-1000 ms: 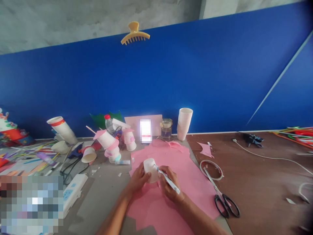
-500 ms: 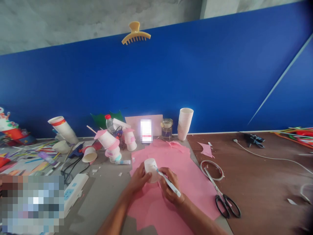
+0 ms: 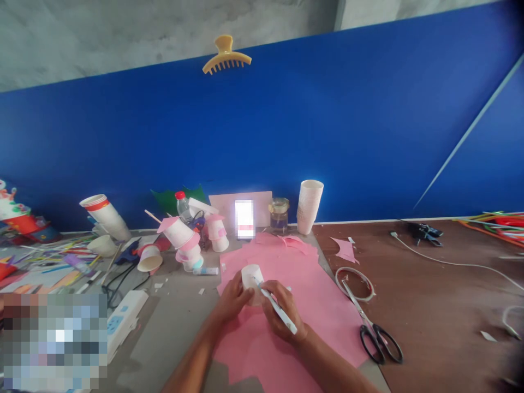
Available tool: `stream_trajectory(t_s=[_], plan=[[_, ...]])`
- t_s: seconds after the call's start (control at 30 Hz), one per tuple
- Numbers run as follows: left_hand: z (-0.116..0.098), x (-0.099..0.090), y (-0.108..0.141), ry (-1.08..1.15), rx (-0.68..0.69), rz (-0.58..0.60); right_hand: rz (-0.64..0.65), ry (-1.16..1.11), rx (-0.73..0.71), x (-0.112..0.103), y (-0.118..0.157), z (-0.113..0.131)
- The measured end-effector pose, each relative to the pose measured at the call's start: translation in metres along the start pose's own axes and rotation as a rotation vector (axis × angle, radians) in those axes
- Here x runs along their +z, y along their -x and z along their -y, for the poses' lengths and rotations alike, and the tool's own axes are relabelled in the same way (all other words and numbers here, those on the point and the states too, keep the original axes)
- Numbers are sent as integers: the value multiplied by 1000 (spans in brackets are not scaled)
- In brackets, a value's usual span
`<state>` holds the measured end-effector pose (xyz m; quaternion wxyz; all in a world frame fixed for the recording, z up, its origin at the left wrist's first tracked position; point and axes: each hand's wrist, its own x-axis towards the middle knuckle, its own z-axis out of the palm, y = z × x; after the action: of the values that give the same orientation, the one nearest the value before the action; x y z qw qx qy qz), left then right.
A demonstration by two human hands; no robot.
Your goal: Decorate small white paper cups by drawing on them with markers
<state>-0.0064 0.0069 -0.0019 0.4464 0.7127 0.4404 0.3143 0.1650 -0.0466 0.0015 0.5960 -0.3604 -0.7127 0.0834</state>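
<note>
Above the pink paper [image 3: 327, 322], my left hand [image 3: 234, 300] grips a white paper cup [image 3: 251, 272] from its left side, thumb across the front. My right hand [image 3: 283, 312] is closed around a white marker [image 3: 282, 315] with a light blue tip end. The marker's tip meets the cup's side, or comes very close to it. Whatever marks are on the cup are too faint to make out. Beyond my hands, a stack of paper cups [image 3: 310, 207] stands by the blue partition, left of which is a glass jar [image 3: 279, 216].
Black-handled scissors [image 3: 372, 327] lie at the right, touching a roll of tape [image 3: 355, 284]. Pink-trimmed cup figures [image 3: 186, 243] stand to the left, near a power strip [image 3: 126, 319]. A bright phone [image 3: 244, 218] leans at the back. A white cable [image 3: 450, 263] crosses the brown table.
My right hand and the marker have shifted slightly to the left across the cup. My left hand and the cup stay in place.
</note>
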Motion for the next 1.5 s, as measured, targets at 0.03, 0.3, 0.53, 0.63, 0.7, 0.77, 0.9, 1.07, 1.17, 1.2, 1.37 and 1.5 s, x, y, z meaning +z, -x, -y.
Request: stream_trajectory(t_s=[0.03, 0.3, 0.53, 0.63, 0.7, 0.77, 0.9, 1.07, 1.17, 1.2, 1.37, 1.5], plan=[[0, 0, 0, 5, 1, 3, -1, 0, 2, 0, 0, 0], [4, 1, -1, 83, 17, 15, -24, 27, 146, 2, 6, -4], [-4, 2, 0, 99, 4, 29, -34, -14, 239, 4, 9, -11], [-5, 2, 1, 108, -12, 33, -39, -30, 243, 4, 9, -11], [-3, 2, 0, 113, -17, 36, -42, -35, 244, 3, 8, -10], [0, 2, 0, 100, -19, 22, -50, -28, 242, 3, 8, -8], [3, 1, -1, 58, -14, -11, -43, -14, 189, 1, 6, -4], [-1, 1, 0, 67, 2, 27, -42, 25, 88, -1, 4, -2], [-1, 1, 0, 66, 11, 28, -45, 27, 85, 0, 3, -2], [0, 1, 0, 63, 14, 26, -47, 27, 88, 0, 3, -2], [4, 2, -1, 74, 20, 21, -38, 21, 104, 1, 4, -4], [4, 2, -1, 94, 25, 27, -18, 4, 137, 1, 6, -5]])
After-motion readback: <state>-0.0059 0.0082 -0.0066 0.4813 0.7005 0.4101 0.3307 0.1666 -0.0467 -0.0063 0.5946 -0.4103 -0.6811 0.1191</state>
